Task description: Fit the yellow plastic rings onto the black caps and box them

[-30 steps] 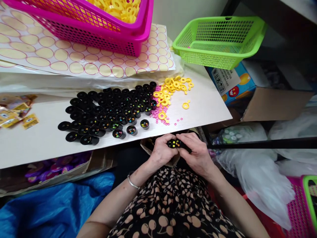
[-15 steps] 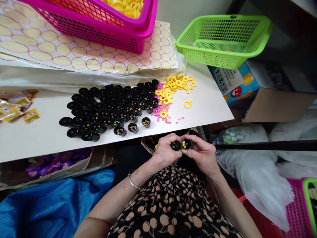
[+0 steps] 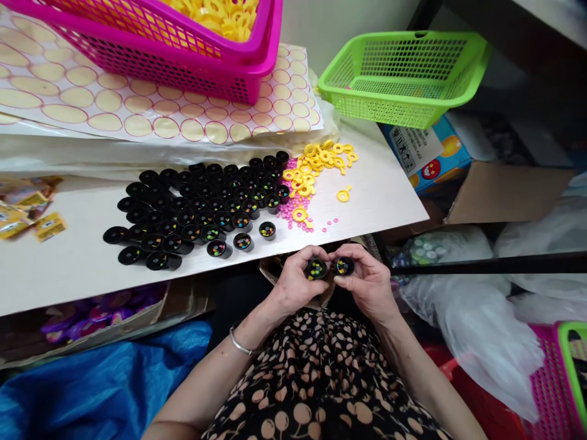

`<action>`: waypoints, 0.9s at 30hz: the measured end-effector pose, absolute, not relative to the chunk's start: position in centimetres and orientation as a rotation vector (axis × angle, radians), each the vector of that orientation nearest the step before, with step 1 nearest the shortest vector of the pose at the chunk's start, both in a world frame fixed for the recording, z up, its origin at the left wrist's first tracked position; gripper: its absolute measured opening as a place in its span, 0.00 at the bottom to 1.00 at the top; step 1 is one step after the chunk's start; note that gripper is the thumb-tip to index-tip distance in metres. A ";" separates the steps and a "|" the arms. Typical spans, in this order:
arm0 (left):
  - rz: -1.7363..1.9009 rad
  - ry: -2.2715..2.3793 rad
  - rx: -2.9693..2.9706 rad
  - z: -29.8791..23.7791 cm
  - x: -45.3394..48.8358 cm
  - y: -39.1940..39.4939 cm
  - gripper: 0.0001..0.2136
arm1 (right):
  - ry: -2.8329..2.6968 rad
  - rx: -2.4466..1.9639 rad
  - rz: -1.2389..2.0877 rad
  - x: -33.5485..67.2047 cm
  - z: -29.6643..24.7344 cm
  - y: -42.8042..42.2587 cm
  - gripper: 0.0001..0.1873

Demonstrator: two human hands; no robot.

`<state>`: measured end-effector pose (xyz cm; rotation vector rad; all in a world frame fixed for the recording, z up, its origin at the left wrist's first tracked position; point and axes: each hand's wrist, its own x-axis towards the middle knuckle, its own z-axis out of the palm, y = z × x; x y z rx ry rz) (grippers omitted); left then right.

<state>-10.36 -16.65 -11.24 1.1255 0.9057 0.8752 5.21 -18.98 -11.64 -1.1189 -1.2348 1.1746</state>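
My left hand (image 3: 296,276) has its fingers wrapped round a small black cup (image 3: 316,269) with green and yellow beads in it. Close beside it, my right hand (image 3: 367,282) grips a second black cup (image 3: 343,266), which holds yellow and orange beads. Both cups face up towards me, just off the table's front edge and above my lap. On the white table (image 3: 380,183) stand rows of similar black cups (image 3: 211,233), many with coloured beads inside. Yellow ring pieces (image 3: 316,160) and small pink beads (image 3: 293,208) lie in a pile to their right.
A magenta basket (image 3: 247,85) of yellow pieces rests on printed circle sheets (image 3: 192,129) at the back. A green basket (image 3: 403,113) stands back right, above an open carton (image 3: 499,192). Small yellow packets (image 3: 50,226) lie at left; plastic bags (image 3: 472,330) hang at right.
The left cup has tipped more towards me, so its beads show more plainly. Both hands have stayed close together. The whole view has shifted slightly.
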 end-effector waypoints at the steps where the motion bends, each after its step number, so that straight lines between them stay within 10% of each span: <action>1: 0.876 0.893 1.116 -11.3 -10.4 -16.7 0.16 | -1.228 -1.113 1.186 5.1 -11.6 -19.0 0.16; 27: 1.141 0.934 1.255 -12.9 -11.1 -16.2 0.14 | -1.668 -1.247 0.802 4.8 -10.4 -17.6 0.16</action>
